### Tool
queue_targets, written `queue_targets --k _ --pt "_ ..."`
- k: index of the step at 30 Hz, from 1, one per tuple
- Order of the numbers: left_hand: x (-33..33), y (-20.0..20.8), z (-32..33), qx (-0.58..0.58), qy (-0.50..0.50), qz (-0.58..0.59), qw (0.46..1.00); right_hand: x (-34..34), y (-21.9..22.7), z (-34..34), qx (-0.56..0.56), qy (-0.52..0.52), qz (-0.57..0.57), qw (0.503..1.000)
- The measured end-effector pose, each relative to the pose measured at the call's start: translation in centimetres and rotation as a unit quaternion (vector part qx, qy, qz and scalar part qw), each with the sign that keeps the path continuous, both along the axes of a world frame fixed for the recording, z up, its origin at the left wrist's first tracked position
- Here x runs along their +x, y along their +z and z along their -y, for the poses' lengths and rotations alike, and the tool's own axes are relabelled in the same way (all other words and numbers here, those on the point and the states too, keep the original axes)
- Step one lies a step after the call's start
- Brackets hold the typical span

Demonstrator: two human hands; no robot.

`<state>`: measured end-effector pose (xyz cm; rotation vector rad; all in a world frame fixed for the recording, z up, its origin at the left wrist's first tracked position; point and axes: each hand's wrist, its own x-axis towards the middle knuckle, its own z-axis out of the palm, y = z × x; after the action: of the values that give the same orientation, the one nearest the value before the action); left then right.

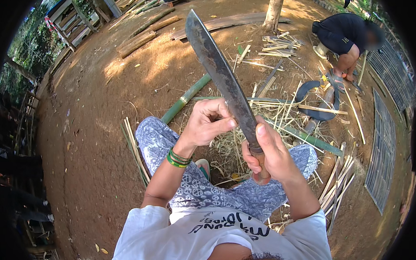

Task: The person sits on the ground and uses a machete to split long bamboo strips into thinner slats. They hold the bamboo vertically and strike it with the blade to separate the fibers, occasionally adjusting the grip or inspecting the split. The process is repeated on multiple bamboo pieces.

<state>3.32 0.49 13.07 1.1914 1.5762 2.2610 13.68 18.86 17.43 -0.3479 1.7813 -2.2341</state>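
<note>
Nearest is the person's white shirt (156, 233), and beyond it the patterned blue-grey trousers (201, 189), knees spread apart. The right hand (273, 153) is wrapped firmly around the wooden handle (261, 174) of a big knife (224, 80); the butt of the handle sticks out below the fingers. The thumb lies along the base of the blade, just above the handle. From this grip the long, dark, stained blade rises away from the body and leans left, its tip well beyond both hands.

The left hand (208, 123), with green bands (178, 159) at its wrist, is beside the lower half of the blade. Its fingers are curled and its thumb points toward the metal; whether they pinch or touch anything cannot be told.

Between and past the knees, pale shavings (230, 156) cover the ground. Thin strips (338, 189) lie in a bundle to the right. A green bamboo pole (186, 101) slants past the left knee, partly behind the blade.

Farther off to the right, another person (342, 36) in dark clothes bends low over the ground. Logs (137, 44) lie at the far left, and a tree trunk (273, 13) stands ahead.
</note>
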Motion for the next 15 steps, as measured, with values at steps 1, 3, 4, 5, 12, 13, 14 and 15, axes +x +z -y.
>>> queue_targets --k 1,3,4,5,12,13,14,15 --pt "-0.08 0.04 -0.04 0.002 0.002 0.001 1.0 -0.04 -0.16 -0.01 0.022 -0.008 -0.024 0.999" --pt "-0.24 -0.21 0.12 -0.013 0.008 -0.005 1.0 -0.12 -0.77 0.01 0.065 -0.025 -0.072 0.995" --pt "-0.35 -0.34 0.17 -0.021 0.011 -0.007 1.0 -0.19 -0.52 -0.08 0.042 -0.014 -0.049 0.998" --pt "-0.53 -0.39 0.12 -0.021 0.013 -0.005 1.0 -0.3 -0.08 -0.21 0.018 -0.003 -0.027 0.999" --pt "-0.44 -0.18 -0.48 -0.01 0.023 -0.009 1.0 -0.52 -0.22 -0.32 0.031 -0.009 -0.04 0.999" --pt "-0.37 -0.05 -0.56 -0.011 0.025 0.0 1.0 -0.5 -0.31 -0.27 0.054 -0.022 -0.061 0.996" --pt "-0.46 -0.11 -0.59 -0.015 0.022 0.0 1.0 -0.51 -0.29 -0.34 0.042 -0.02 -0.055 0.997" --pt "-0.6 -0.18 -0.51 -0.019 0.02 0.0 1.0 -0.57 -0.26 -0.38 0.029 -0.017 -0.049 0.998"
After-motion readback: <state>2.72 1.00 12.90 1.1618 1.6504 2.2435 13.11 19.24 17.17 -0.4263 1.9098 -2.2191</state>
